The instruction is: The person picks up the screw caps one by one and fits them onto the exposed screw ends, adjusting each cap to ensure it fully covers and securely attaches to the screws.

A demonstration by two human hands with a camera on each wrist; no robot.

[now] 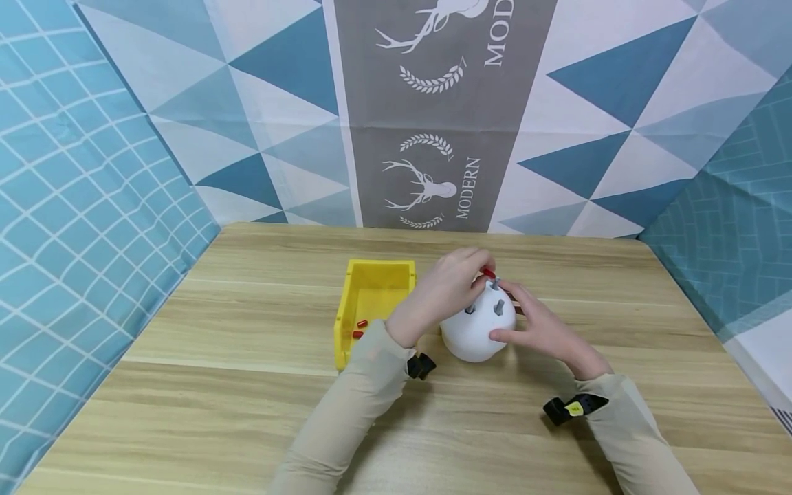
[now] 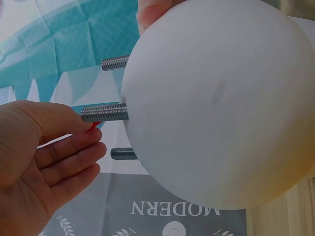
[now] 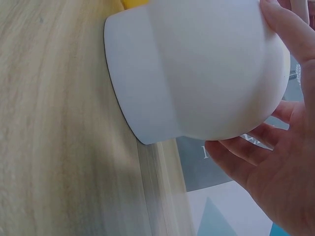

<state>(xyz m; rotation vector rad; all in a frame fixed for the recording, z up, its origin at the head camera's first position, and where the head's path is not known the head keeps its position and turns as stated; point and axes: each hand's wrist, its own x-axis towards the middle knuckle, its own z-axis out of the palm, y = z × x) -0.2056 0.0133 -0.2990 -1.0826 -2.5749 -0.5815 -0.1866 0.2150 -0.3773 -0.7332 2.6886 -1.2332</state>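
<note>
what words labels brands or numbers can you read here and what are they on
"MODERN": grey wall panel, sideways in the head view; upside down in the left wrist view
"MOD": same panel, higher up, cut off by the frame
Yellow label on the right wrist strap: too small to read
Right wrist view: panel lettering mostly hidden
White object, yellow bin: none visible

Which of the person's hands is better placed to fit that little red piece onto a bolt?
Probably the left hand: it pinches the red piece right by a bolt. The right hand is occupied, gripping the white dome.
</note>
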